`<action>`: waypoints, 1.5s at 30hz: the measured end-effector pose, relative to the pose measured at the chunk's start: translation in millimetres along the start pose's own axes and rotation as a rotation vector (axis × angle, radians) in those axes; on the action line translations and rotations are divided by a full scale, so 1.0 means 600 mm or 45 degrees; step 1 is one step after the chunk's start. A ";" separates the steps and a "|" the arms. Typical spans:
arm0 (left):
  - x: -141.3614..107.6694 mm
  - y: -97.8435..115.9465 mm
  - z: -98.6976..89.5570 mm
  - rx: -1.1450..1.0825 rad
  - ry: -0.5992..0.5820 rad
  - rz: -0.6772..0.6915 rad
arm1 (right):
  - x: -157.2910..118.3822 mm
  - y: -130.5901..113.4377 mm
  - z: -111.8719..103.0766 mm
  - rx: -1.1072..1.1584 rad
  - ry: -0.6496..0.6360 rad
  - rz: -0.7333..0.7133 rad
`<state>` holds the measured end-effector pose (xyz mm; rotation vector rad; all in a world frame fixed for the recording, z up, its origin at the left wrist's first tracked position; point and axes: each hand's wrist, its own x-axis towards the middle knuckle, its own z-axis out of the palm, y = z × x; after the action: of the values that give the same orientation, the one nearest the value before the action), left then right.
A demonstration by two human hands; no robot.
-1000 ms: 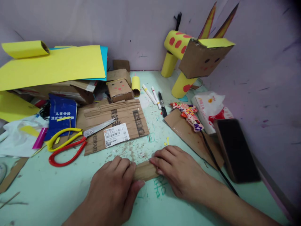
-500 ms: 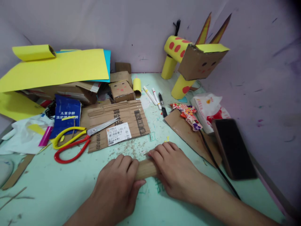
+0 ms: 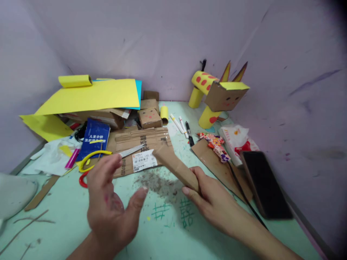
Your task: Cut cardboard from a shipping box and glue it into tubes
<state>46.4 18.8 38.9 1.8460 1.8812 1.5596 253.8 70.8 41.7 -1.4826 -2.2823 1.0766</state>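
A rolled strip of brown cardboard [image 3: 177, 168] slants up and to the left from my right hand [image 3: 207, 196], whose fingers and thumb grip its lower end. My left hand [image 3: 114, 202] is raised over the table, thumb and fingers apart, with nothing in it. Just behind the left hand lie scissors [image 3: 94, 155] with yellow and red handles, partly covered by that hand. Their blade rests on a flat cardboard piece [image 3: 124, 139] with a white label [image 3: 142, 160]. Brown crumbs [image 3: 159, 184] are scattered on the pale green tabletop below the roll.
A spotted yellow paper-tube animal [image 3: 222, 97] with a box head stands at the back right. Markers [image 3: 177, 124], a smaller box face [image 3: 150, 118] and yellow paper sheets [image 3: 94, 97] sit behind. On the right are a phone [image 3: 265, 184], a tissue pack [image 3: 235, 139] and a glue gun [image 3: 214, 141].
My left hand has let go of the cardboard roll and moved left with its fingers spread. The right hand still holds the roll, now tilted upward. The view has shifted.
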 end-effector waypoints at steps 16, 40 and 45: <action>0.057 0.030 0.070 -0.740 -0.520 -0.902 | 0.030 0.012 0.070 1.362 -0.527 -0.086; 0.046 0.032 0.058 -0.895 -0.796 -0.952 | 0.024 0.012 0.081 1.351 -0.363 -0.060; 0.042 0.017 0.064 -0.966 -0.780 -0.995 | 0.025 0.013 0.083 1.494 -0.480 -0.007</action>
<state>72.2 58.2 41.3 0.9151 1.2153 1.0247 225.8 62.9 -1.9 -0.7858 -1.2435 2.2411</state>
